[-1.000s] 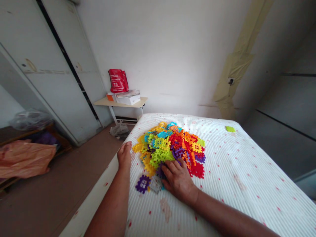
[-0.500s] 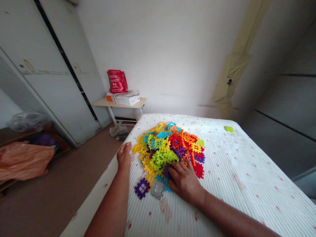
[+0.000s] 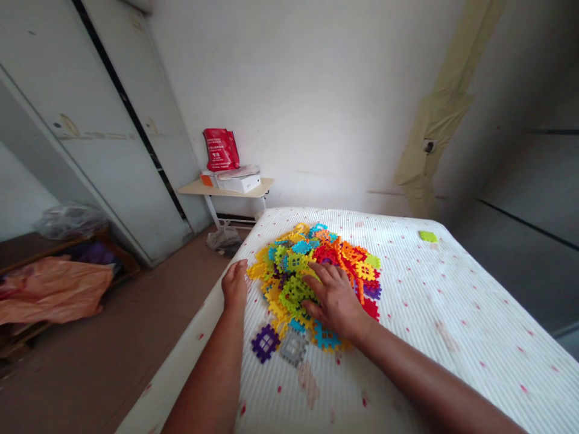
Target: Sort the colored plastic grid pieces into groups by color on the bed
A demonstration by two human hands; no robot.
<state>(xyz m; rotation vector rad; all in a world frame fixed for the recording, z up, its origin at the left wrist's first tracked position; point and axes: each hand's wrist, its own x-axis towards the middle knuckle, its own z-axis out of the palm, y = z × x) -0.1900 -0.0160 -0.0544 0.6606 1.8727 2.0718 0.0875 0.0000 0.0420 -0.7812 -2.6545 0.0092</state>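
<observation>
A heap of colourful plastic interlocking tiles (image 3: 274, 289) lies on the bed. My right hand (image 3: 337, 296) is spread over the heap, its fingers apart on the lime-green tiles (image 3: 296, 292). At the heap's near side lie a purple window tile (image 3: 265, 343), a grey square tile (image 3: 294, 347) and a blue tile (image 3: 326, 337), the last partly under my right wrist. Left of the heap, by the mattress edge, my left hand (image 3: 234, 283) has its fingers curled in; whatever may be inside them is hidden.
The mattress (image 3: 434, 313) has a ribbed white cover with red spots. One lime-green tile (image 3: 427, 236) lies apart at its far right. Beyond the bed, a small table (image 3: 190, 188) holds a red bag (image 3: 221, 149) and boxes. An orange plastic bag (image 3: 54, 289) sits at far left.
My right hand has moved up and away over the heap, onto the lime-green tiles. A blue tile beneath it now shows more. The view has shifted slightly; my left hand stays beside the heap.
</observation>
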